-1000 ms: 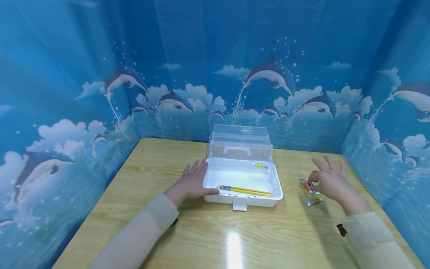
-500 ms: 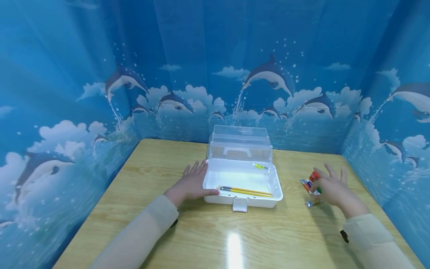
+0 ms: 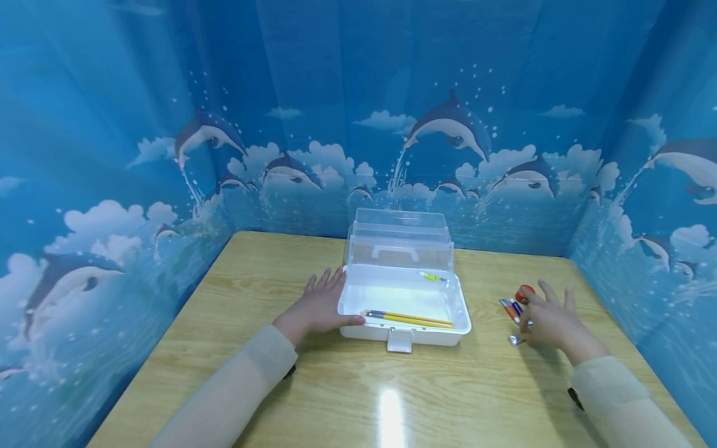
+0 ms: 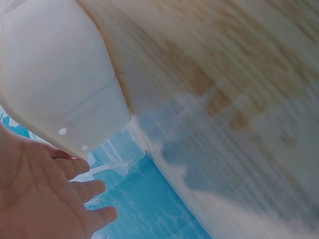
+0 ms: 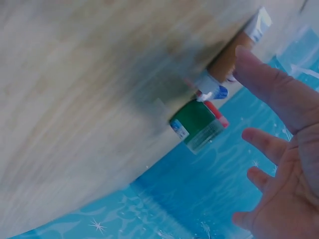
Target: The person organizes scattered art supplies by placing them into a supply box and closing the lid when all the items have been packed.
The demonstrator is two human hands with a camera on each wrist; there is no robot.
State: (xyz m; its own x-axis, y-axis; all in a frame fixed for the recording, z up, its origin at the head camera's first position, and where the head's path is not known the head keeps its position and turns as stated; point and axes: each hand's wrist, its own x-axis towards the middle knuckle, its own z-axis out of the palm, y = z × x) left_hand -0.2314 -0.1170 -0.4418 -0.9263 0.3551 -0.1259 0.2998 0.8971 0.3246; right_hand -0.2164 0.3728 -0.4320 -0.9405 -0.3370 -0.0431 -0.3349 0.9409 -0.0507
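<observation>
My left hand [image 3: 319, 305] rests at the left end of an opened white box [image 3: 403, 295], thumb over its front rim, fingers straight along the outside. Two yellow-handled paintbrushes [image 3: 411, 318] and a yellow paint tube [image 3: 434, 277] lie inside the box. On the right, my right hand [image 3: 551, 320] hovers low over a brown paint tube [image 5: 232, 57], its thumb close to or touching the tube; contact is unclear. Its other visible fingers are spread apart. Near it are a red round container [image 3: 524, 294], an orange tube [image 3: 510, 310] and a green jar [image 5: 197, 123].
The clear lid [image 3: 400, 239] of the box stands raised behind it. A latch [image 3: 399, 341] hangs at the box front. The wooden table [image 3: 336, 398] backs onto a blue dolphin-print curtain [image 3: 358, 124].
My right hand has moved down and nearer to me, from by the red container to over the brown tube, now partly covering it. My left hand has stayed in place.
</observation>
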